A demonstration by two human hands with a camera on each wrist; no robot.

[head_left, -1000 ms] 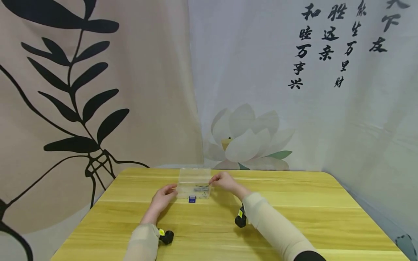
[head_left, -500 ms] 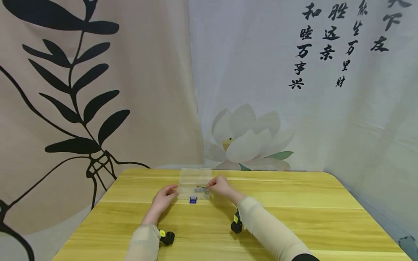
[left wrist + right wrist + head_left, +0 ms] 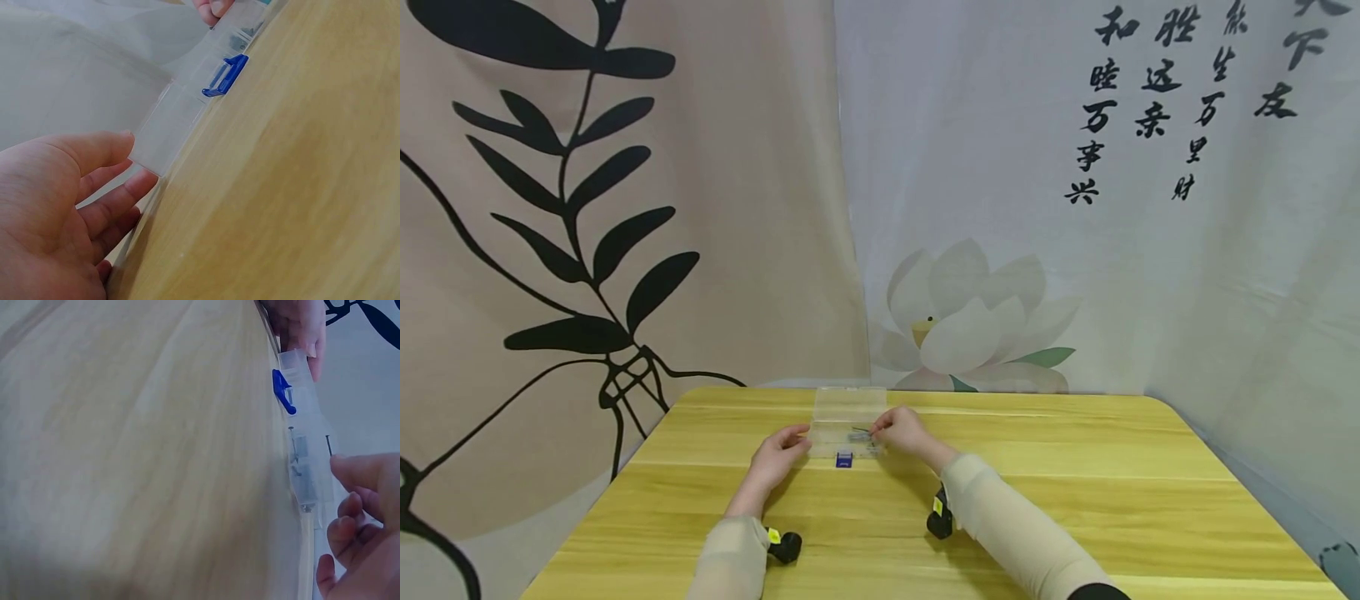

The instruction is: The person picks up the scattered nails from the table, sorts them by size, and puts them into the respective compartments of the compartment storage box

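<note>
A clear plastic compartment box with a blue latch lies on the table with its lid raised at the back. Against its left end rest the thumb and fingertips of my left hand, fingers fairly straight. My right hand is over the box's right part, pinching a thin dark nail between thumb and forefinger, its flat head pointing away from the fingers. Through the box wall in the right wrist view, another nail and small metal pieces show in the compartments.
The box stands toward the far edge of the wooden table. Behind the table hangs a printed cloth with leaves, a lotus and writing. Black wrist cameras hang by both sleeves, low over the tabletop.
My right hand has moved a little left, from the box's right edge to over its right compartments, with the nail in its fingers. The left hand stays at the box's left end.
</note>
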